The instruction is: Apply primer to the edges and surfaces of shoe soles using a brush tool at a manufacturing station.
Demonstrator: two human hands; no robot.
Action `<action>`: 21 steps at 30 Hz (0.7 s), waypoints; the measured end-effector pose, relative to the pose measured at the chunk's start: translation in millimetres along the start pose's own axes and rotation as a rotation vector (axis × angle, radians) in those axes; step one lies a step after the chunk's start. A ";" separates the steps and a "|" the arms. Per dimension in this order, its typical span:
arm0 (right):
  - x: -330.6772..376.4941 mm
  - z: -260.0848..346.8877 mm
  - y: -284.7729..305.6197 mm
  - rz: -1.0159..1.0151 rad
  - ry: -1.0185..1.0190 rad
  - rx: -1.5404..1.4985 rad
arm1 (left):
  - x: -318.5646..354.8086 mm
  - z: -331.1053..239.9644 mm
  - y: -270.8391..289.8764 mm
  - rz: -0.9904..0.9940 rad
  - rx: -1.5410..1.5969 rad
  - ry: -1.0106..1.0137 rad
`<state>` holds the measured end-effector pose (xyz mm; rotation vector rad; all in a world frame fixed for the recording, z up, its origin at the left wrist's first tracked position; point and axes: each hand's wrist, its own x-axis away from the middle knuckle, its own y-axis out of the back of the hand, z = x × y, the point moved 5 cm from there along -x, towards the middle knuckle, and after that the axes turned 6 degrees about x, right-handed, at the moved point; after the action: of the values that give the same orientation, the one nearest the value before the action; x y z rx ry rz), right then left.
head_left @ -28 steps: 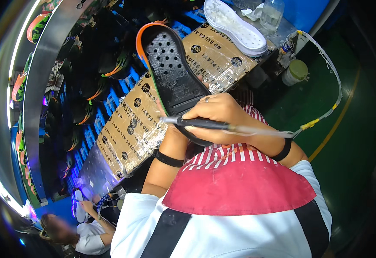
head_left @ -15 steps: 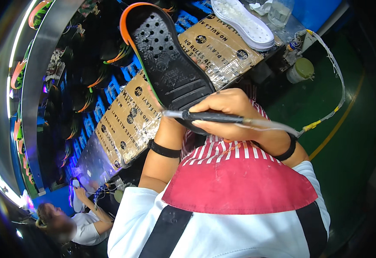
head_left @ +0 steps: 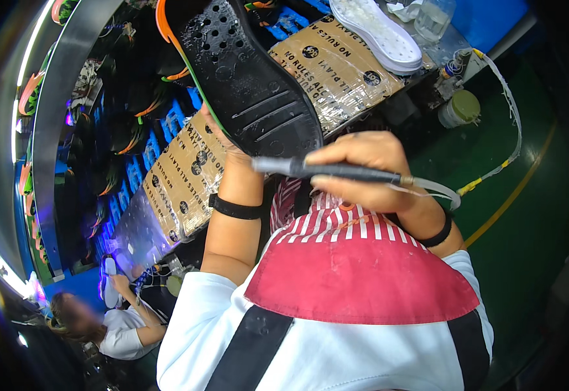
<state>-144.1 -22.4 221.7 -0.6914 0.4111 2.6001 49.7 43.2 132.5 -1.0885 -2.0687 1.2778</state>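
Observation:
A large black shoe sole [head_left: 248,81] with round holes at its far end and an orange and green rim tilts up in front of me. My left hand [head_left: 218,135] grips it from beneath; most of the fingers are hidden behind it, with fingertips showing along its right edge. My right hand [head_left: 369,156] is closed round a black pen-like brush [head_left: 346,171] fed by a thin clear hose. The pale, blurred brush tip points left, close to the sole's near end and over my left wrist; I cannot tell whether it touches. Wet, shiny patches show around the holes.
A bench top covered with taped cardboard [head_left: 336,65] lies beyond. On it stand a white sole [head_left: 382,39] and a clear jar [head_left: 433,19]. A pale-lidded pot [head_left: 461,107] hangs by the bench end. Left, a blue conveyor [head_left: 170,133] carries dark soles. A co-worker [head_left: 112,326] sits lower left.
The sole has shifted up and left with my left hand. The brush has come away from the sole's near edge, and my right hand has moved slightly right.

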 end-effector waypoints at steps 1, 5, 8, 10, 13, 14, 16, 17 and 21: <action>1.0 -4.8 2.9 -0.050 -0.072 0.019 | -2.5 -2.6 -0.3 0.059 -0.021 -0.027; 7.0 -16.3 -8.0 -0.037 -0.119 0.023 | -4.4 -6.3 -1.3 0.108 -0.061 -0.030; 8.7 -15.1 -10.6 0.076 -0.095 -0.062 | -6.5 -18.2 4.3 0.104 -0.097 -0.006; 6.7 -12.3 -7.7 0.253 -0.167 -0.118 | -7.3 -20.8 -11.2 0.127 -0.154 -0.003; 10.0 -19.9 0.1 0.037 -0.220 -0.069 | -10.4 -26.3 -5.8 0.122 -0.181 0.037; 8.0 -19.7 1.4 -0.007 -0.185 0.029 | -10.6 -26.9 -6.1 0.134 -0.200 0.067; 9.7 -24.4 -13.4 0.136 -0.168 -0.041 | -12.0 -34.1 -5.4 0.132 -0.258 0.063; 9.1 -20.5 -17.4 0.152 -0.087 -0.014 | -12.6 -37.9 -6.0 0.133 -0.317 0.059; 9.4 -13.7 -21.8 0.325 0.006 -0.050 | -10.8 -44.8 -10.7 0.126 -0.486 0.039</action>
<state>-135.9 -5.7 201.6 -0.6983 0.4981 2.9222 84.4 54.7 162.5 -1.4539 -2.3787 0.8095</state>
